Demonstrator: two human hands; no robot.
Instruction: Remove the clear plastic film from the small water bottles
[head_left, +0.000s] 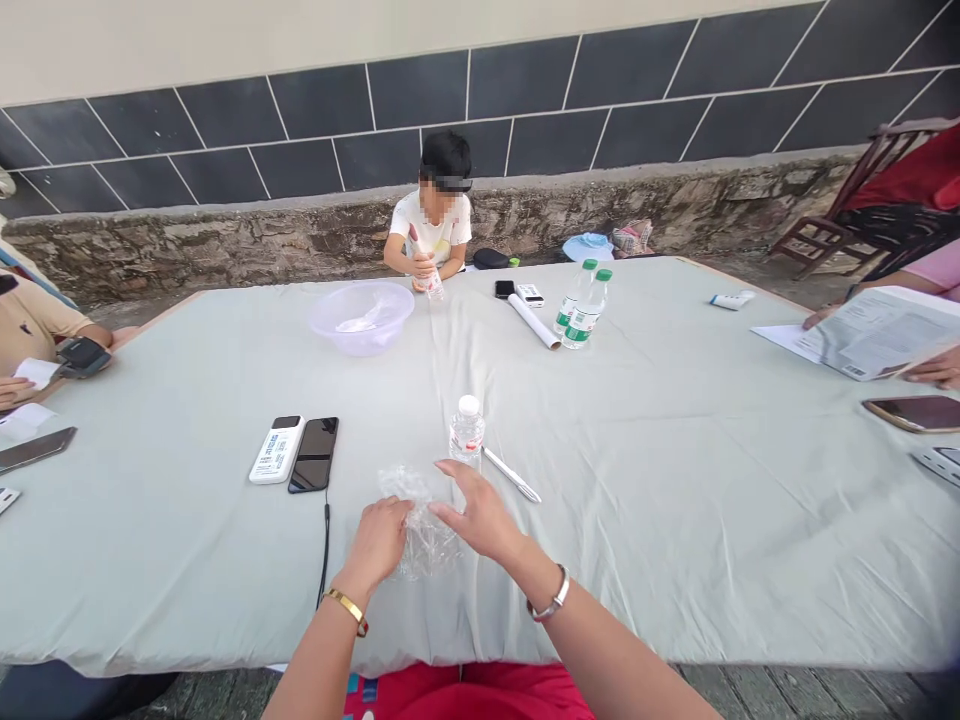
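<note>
A crumpled clear plastic bag [420, 530] lies on the pale green tablecloth [637, 480] near the front edge. My left hand [381, 540] rests on its left side with the fingers curled onto the plastic. My right hand [476, 515] hovers over its right side, fingers spread and flat, touching or just above the plastic. Just beyond my hands stands a small water bottle [466, 432] with a white cap, and a silver pen [511, 474] lies to its right.
A black phone [314, 454] and a white power bank [277, 449] lie to the left, with a cable running off the edge. Farther off are a clear bowl [361, 315], two green-capped bottles [581, 305] and a paper roll [534, 322]. A child sits opposite; other people sit at both sides.
</note>
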